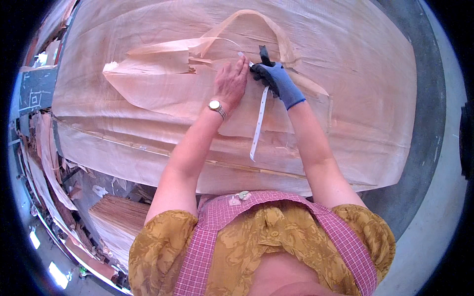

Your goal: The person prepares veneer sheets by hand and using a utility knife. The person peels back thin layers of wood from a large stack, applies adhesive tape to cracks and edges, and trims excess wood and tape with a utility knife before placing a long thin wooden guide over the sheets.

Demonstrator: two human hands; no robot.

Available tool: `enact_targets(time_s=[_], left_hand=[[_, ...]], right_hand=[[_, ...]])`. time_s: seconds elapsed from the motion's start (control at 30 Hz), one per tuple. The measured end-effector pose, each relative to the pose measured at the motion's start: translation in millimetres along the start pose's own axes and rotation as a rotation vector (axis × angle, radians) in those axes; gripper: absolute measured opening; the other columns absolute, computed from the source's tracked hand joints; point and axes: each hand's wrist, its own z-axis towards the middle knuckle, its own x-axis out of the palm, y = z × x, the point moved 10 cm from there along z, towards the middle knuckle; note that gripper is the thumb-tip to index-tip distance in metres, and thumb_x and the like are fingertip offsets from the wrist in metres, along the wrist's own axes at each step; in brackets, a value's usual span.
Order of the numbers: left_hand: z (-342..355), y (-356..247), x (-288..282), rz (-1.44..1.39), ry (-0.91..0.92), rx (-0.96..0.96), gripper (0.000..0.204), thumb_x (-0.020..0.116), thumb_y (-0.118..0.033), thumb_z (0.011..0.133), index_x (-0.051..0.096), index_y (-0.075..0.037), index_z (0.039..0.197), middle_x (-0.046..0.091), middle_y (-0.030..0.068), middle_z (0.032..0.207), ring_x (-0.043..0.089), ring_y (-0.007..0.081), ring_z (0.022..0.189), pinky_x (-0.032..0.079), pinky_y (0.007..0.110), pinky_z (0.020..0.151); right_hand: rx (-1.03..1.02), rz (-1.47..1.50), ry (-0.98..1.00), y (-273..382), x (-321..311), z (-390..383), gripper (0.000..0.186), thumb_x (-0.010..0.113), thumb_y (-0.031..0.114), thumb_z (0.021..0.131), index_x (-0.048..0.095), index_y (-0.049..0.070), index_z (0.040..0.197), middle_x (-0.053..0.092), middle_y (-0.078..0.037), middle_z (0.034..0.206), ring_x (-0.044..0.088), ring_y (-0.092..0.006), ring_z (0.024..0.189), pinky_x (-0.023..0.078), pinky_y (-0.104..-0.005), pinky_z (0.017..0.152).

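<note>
My bare left hand (231, 83), with a wristwatch (215, 105), lies flat on a thin sheet of wood veneer (163, 91). Its fingers are stretched out together, the tips at the short end of a strip of white perforated tape (259, 123). Close beside it, my right hand (278, 81) wears a blue glove with black fingers, curled round the tape. The tape's long tail hangs down from the glove toward me. A dark flat piece (264, 53) sticks up past the right fingers; I cannot make out what it is. The veneer around is torn, with a ragged opening near the left hand.
A curled veneer strip (261, 19) arches beyond my hands. Wrinkled veneer sheets (370, 98) cover the large work surface. At the lower left stands a stack of veneer (116, 214), with scraps (47, 148) along the left side. Grey floor (434, 197) shows at the right.
</note>
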Motion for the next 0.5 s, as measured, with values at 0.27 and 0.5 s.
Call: enact_targets(time_s=[0.27, 0.5], left_hand=[[8.1, -11.3, 20.6, 0.063, 0.07, 0.084, 0.05, 0.054, -0.016, 0.086, 0.051, -0.007, 0.135, 0.053, 0.0067, 0.138, 0.057, 0.0297, 0.108, 0.047, 0.04, 0.09], [0.0, 5.8, 28.2, 0.04, 0.104, 0.009, 0.048, 0.053, -0.02, 0.087, 0.051, -0.009, 0.134, 0.052, 0.0097, 0.139, 0.056, 0.0323, 0.111, 0.044, 0.05, 0.095]], right_hand=[[-0.866, -1.401, -0.422, 73.9, -22.1, -25.0, 0.031, 0.072, 0.029, 0.081, 0.067, -0.001, 0.087, 0.067, -0.012, 0.07, 0.061, -0.0162, 0.052, 0.05, -0.0289, 0.05], [-0.02, -0.343, 0.235, 98.3, -55.9, -100.0, 0.028, 0.069, 0.031, 0.086, 0.067, 0.005, 0.094, 0.067, -0.005, 0.07, 0.045, -0.0051, 0.046, 0.033, -0.0206, 0.042]])
